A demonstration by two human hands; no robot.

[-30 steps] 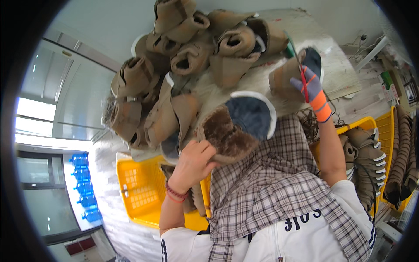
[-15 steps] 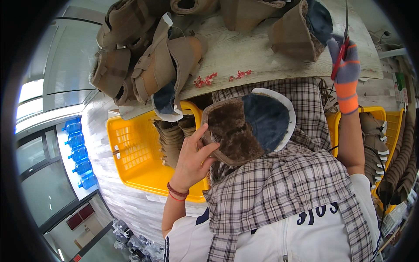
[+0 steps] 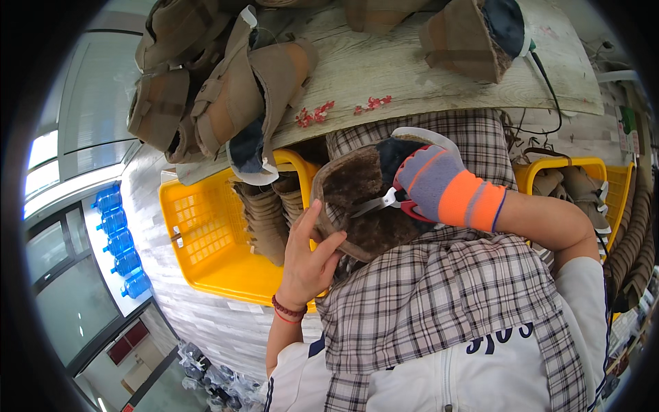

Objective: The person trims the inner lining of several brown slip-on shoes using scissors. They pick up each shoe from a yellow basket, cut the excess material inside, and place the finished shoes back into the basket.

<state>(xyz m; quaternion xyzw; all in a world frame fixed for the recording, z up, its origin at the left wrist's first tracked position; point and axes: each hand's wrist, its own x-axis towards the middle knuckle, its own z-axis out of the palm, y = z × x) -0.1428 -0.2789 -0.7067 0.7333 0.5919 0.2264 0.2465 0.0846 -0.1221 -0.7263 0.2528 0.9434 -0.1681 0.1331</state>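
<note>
A shoe upper with brown fleece lining and a dark blue, white-edged part lies across my lap on a plaid apron. My bare left hand pinches its near left edge, thumb against the fleece. My right hand, in a grey and orange glove, is closed on red-handled scissors. The blades point left, over the fleece inside the upper; whether they touch it I cannot tell. The glove hides part of the blue section.
On the pale wooden table ahead lie a pile of brown shoe uppers, another upper and red scraps. Yellow baskets holding uppers stand on both sides. A black cable hangs over the table's right edge.
My right hand has come down from the table's right side with the scissors and is now over the upper. My left hand keeps its hold on the edge.
</note>
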